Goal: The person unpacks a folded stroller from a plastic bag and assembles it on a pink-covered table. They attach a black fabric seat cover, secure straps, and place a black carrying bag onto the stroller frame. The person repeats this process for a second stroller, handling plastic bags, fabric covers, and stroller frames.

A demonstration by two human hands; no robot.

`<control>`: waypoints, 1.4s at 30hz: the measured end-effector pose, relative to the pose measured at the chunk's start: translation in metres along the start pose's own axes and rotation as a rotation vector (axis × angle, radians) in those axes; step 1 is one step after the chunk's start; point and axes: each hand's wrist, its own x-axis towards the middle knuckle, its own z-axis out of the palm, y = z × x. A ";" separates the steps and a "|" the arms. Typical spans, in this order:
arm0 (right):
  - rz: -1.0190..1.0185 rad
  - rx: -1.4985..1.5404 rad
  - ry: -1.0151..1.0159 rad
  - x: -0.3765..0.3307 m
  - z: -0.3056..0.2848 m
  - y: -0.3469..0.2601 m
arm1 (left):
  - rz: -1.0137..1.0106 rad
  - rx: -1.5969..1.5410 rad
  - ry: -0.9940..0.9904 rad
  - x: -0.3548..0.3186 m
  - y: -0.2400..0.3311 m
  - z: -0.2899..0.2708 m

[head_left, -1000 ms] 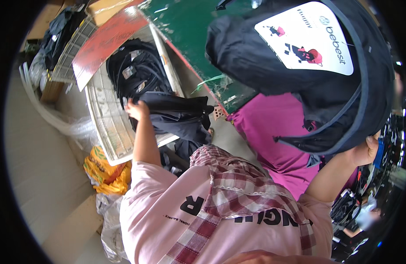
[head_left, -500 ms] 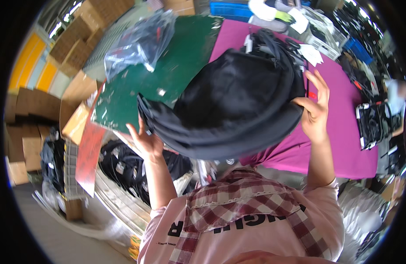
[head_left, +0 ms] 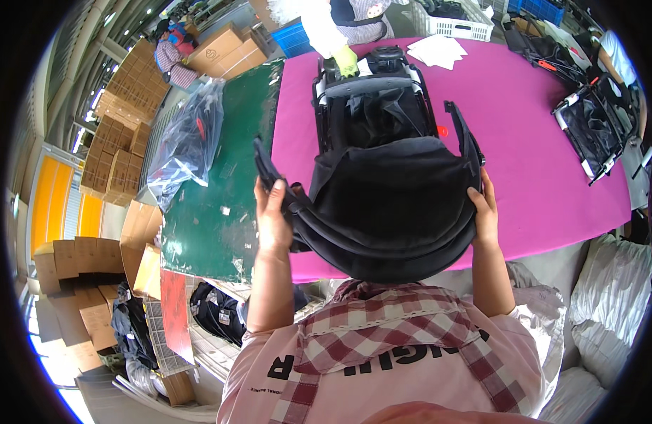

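A black stroller canopy (head_left: 400,201) is spread in front of me, its curved padded rim close to my chest. My left hand (head_left: 272,220) grips its left side, near an upright dark arm of the rim. On the opposite side my right hand (head_left: 484,210) holds the canopy edge, thumb on the near face. Behind the canopy, touching it, lies a black stroller frame (head_left: 369,87) with silver tubes and dark mesh fabric. A co-worker's hand in a yellow-green glove (head_left: 345,62) rests at the far left of that frame.
The frame lies on a table with a magenta cloth (head_left: 531,127); a worn green tabletop (head_left: 223,212) adjoins on the left, with a clear plastic bag (head_left: 191,134) on it. White papers (head_left: 437,51) lie at the far side. Another folded stroller frame (head_left: 594,127) stands at right.
The canopy has gone from tilted to nearly level and sits nearer to me. My left hand has closed on its side. The view has shifted, and the co-worker's glove is now at the frame.
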 end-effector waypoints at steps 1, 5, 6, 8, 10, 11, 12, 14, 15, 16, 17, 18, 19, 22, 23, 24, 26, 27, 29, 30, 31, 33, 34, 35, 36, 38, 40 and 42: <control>-0.006 0.043 -0.026 0.004 -0.002 0.003 | 0.057 0.054 -0.030 -0.002 -0.007 0.012; -0.024 -0.085 -0.012 0.013 -0.001 -0.006 | 0.237 0.270 -0.132 -0.009 -0.030 0.037; -0.045 -0.094 -0.003 0.018 0.004 -0.011 | 0.297 0.312 -0.170 0.007 -0.040 0.028; -0.085 -0.130 0.010 0.030 0.015 -0.029 | 0.302 0.367 -0.127 0.028 -0.036 0.042; -0.117 -0.206 -0.005 0.042 0.037 -0.043 | 0.269 0.382 -0.130 0.074 -0.058 0.039; -0.124 -0.245 -0.026 0.049 0.048 -0.045 | 0.269 0.453 -0.137 0.091 -0.065 0.040; -0.130 -0.284 -0.048 0.057 0.059 -0.044 | 0.269 0.524 -0.142 0.108 -0.072 0.042; -0.078 -0.392 -0.040 0.074 0.071 -0.029 | 0.100 0.517 -0.209 0.132 -0.083 0.048; 0.023 -0.344 -0.055 0.086 0.074 -0.021 | 0.030 0.484 -0.226 0.146 -0.095 0.048; 0.135 -0.284 -0.065 0.097 0.076 -0.009 | -0.044 0.466 -0.244 0.160 -0.108 0.048; 0.199 -0.244 -0.042 0.110 0.078 0.002 | -0.083 0.437 -0.246 0.172 -0.121 0.050; 0.207 -0.286 -0.023 0.124 0.080 0.007 | -0.122 0.406 -0.246 0.182 -0.133 0.054; 0.221 -0.315 -0.009 0.140 0.082 0.015 | -0.155 0.388 -0.240 0.194 -0.142 0.056; 0.145 -0.493 0.019 0.195 0.079 0.038 | -0.122 0.558 -0.317 0.239 -0.162 0.068; 0.100 -0.532 0.008 0.212 0.075 0.050 | -0.023 0.596 -0.326 0.251 -0.166 0.075; 0.056 -0.572 -0.001 0.227 0.070 0.058 | 0.055 0.677 -0.336 0.266 -0.169 0.083; -0.003 -0.654 -0.007 0.249 0.065 0.071 | 0.099 0.709 -0.296 0.294 -0.184 0.085; -0.176 -0.741 -0.017 0.258 0.067 0.080 | 0.239 0.826 -0.267 0.307 -0.203 0.078; -0.409 -0.875 -0.027 0.263 0.082 0.081 | 0.377 0.981 -0.276 0.310 -0.229 0.073; -0.374 -0.855 -0.051 0.266 0.086 0.084 | 0.427 1.090 -0.269 0.308 -0.242 0.066; -0.471 -0.940 -0.095 0.272 0.068 0.098 | 0.438 1.122 -0.269 0.306 -0.249 0.072; -0.605 -1.124 -0.169 0.282 0.030 0.131 | 0.471 1.189 -0.247 0.303 -0.254 0.082; -0.642 -1.229 -0.191 0.286 0.016 0.142 | 0.469 1.217 -0.254 0.302 -0.255 0.083; -0.680 -1.332 -0.217 0.287 0.012 0.143 | 0.470 1.245 -0.258 0.301 -0.253 0.083; -0.665 -1.323 -0.208 0.287 0.012 0.148 | 0.470 1.275 -0.261 0.297 -0.250 0.081; -0.632 -1.315 -0.176 0.284 0.020 0.148 | 0.487 1.336 -0.350 0.277 -0.227 0.086; -0.576 -1.241 -0.195 0.283 0.018 0.142 | 0.584 1.355 -0.457 0.241 -0.185 0.095; -0.516 -1.173 -0.214 0.272 0.015 0.136 | 0.624 1.349 -0.694 0.203 -0.149 0.100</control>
